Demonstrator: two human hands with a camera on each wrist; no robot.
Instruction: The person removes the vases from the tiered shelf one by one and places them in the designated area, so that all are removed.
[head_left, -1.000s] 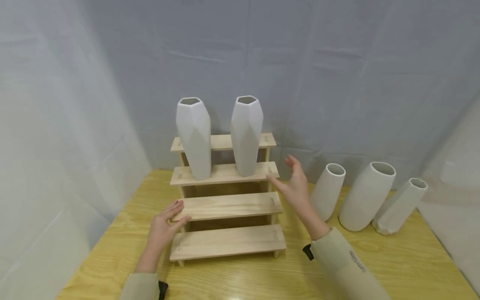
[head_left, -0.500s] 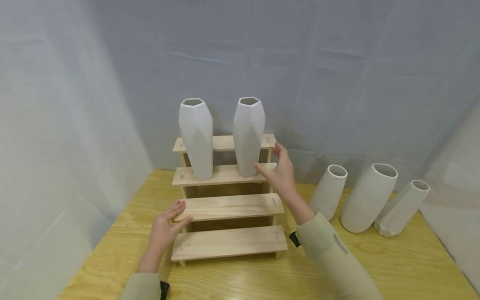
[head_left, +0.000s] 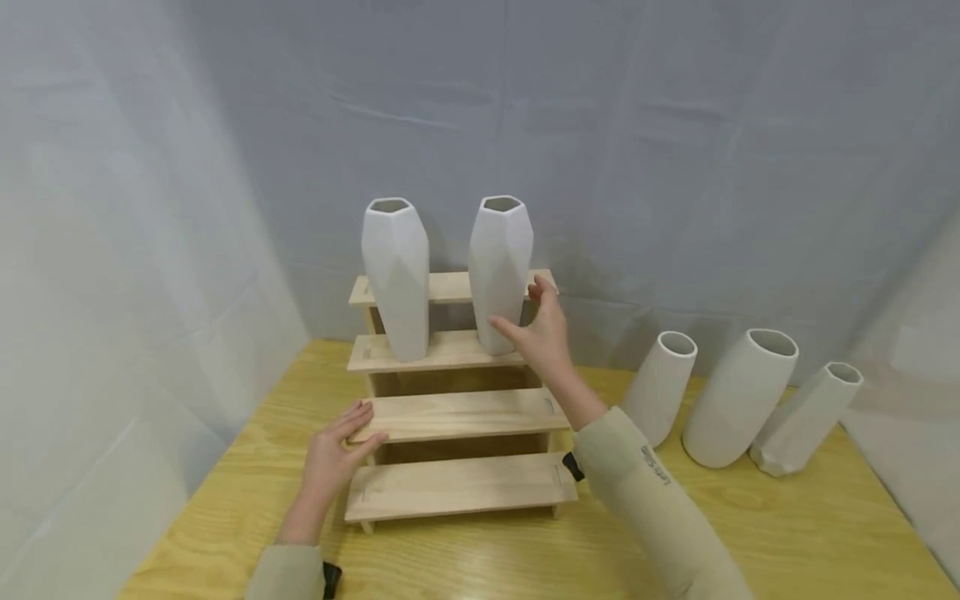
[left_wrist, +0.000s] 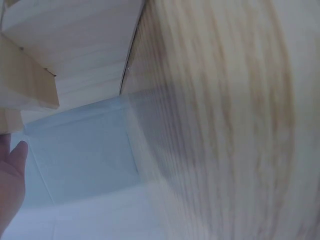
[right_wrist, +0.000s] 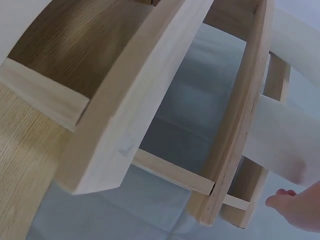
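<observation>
Two hands open: right hand point(head_left: 542, 333) beside faceted vase point(head_left: 500, 271); left hand point(head_left: 335, 450) flat on shelf point(head_left: 457, 413).

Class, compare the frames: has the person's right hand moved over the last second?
Yes. The right hand has moved left, away from the vases on the table, to the right-hand vase on the wooden steps.

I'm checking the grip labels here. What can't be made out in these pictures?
- Head view: whether the right hand touches the right vase; the hand covers its base.
- Left wrist view: the left hand is cut off by the edge; the table is blurred.
- Right wrist view: only fingertips show.
</observation>
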